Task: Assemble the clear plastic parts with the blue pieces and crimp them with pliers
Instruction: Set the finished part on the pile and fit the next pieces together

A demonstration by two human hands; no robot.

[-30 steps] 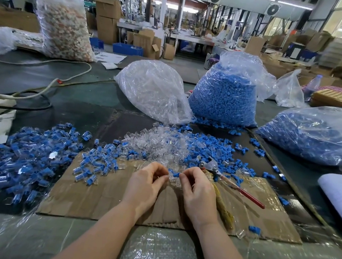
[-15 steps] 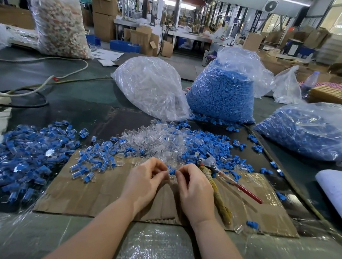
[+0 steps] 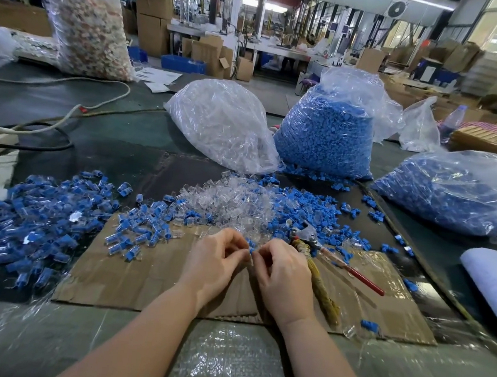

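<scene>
At the far left a spread of assembled blue-and-clear pieces (image 3: 38,221) lies on the dark table (image 3: 118,131), with a smaller scatter of them (image 3: 138,232) on the left edge of the cardboard sheet (image 3: 139,281). Over the middle of the cardboard the left hand (image 3: 215,261) has its fingers curled, pinching a small blue piece (image 3: 250,248) at the fingertips. The right hand (image 3: 284,275) meets it there, fingers curled in too, seemingly around a clear part, though that is too small to make out. Behind the hands sits a loose pile of clear parts (image 3: 233,202), then loose blue pieces (image 3: 309,207). Just beside the right hand the pliers (image 3: 312,241) lie untouched on the cardboard, one handle cloth-wrapped, the other red.
</scene>
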